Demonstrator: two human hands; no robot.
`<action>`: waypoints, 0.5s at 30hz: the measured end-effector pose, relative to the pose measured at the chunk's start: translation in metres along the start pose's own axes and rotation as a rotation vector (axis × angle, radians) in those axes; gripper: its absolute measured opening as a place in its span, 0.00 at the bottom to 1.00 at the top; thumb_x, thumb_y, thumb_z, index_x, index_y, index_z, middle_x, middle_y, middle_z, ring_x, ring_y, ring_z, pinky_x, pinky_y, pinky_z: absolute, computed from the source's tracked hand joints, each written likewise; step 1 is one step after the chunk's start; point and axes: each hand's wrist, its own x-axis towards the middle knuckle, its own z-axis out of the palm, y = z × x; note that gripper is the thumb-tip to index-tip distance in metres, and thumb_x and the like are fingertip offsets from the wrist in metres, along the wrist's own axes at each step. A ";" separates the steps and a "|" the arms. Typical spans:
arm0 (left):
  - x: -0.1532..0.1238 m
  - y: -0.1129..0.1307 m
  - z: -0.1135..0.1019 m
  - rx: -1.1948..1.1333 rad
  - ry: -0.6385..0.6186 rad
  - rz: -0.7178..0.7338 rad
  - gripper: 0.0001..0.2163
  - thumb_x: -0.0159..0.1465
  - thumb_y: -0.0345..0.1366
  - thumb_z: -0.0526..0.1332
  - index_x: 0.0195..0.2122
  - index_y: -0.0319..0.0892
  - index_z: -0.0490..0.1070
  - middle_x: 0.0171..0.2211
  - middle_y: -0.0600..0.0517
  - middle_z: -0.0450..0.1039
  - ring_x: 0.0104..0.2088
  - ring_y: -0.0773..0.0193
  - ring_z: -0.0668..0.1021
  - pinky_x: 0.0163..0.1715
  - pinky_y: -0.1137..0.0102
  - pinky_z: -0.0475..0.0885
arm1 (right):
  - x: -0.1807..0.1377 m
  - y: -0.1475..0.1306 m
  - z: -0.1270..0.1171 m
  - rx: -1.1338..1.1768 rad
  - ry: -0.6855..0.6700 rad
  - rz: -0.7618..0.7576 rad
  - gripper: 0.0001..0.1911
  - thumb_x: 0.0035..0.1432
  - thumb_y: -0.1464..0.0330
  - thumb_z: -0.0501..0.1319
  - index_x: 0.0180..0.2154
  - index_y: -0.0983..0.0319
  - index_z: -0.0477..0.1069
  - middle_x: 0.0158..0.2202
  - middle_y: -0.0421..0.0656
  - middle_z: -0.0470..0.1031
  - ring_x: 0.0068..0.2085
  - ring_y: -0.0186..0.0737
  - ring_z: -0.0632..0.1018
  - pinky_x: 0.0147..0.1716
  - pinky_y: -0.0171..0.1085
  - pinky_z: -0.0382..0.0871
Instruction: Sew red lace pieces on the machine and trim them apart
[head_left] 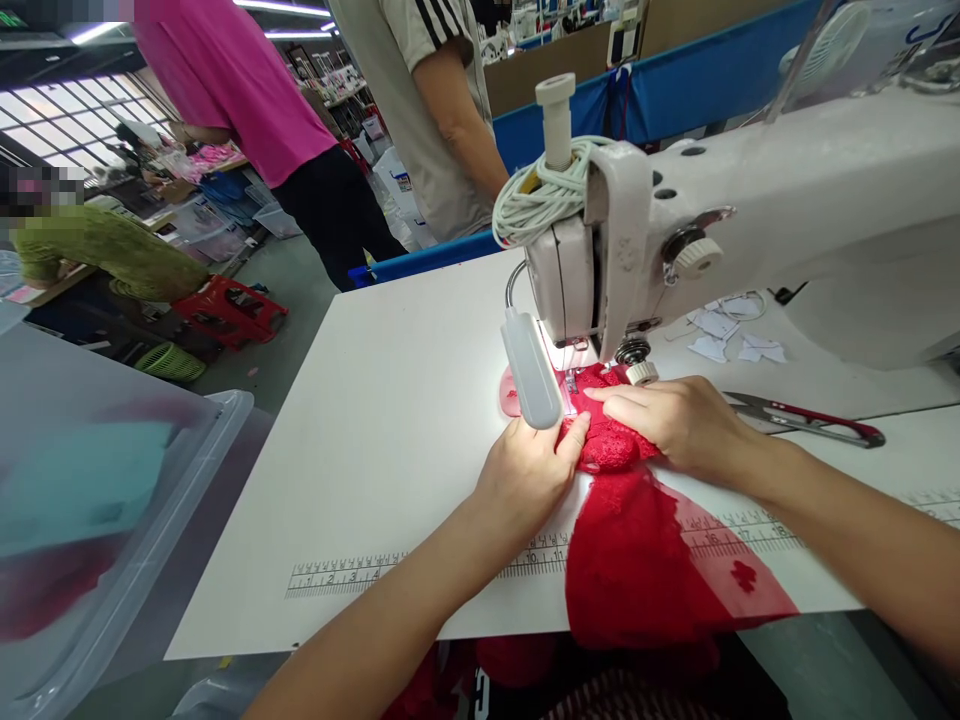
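Red lace fabric (pixel 637 540) lies on the white sewing table (pixel 390 420), running from the front edge up under the presser foot of a white sewing machine (pixel 750 220). My left hand (pixel 529 475) rests on the fabric's left side just below the grey lamp (pixel 531 372), thumb pinching the lace, fingers curled. My right hand (pixel 679 420) lies flat on the bunched lace right of the needle, fingers stretched toward the presser foot.
Red-handled thread snips (pixel 814 418) lie right of my right hand. Paper scraps (pixel 731 335) sit behind them. A clear plastic bin (pixel 97 520) with teal and red cloth stands at left. Two people (pixel 420 110) stand beyond the table. A ruler strip (pixel 352 575) marks the front edge.
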 end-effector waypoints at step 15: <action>0.001 0.000 0.003 0.051 -0.008 -0.004 0.20 0.64 0.18 0.50 0.55 0.33 0.70 0.45 0.36 0.76 0.32 0.59 0.76 0.24 0.68 0.71 | 0.004 0.002 -0.001 -0.042 -0.038 0.018 0.10 0.61 0.66 0.51 0.29 0.59 0.65 0.29 0.43 0.79 0.25 0.38 0.74 0.22 0.36 0.51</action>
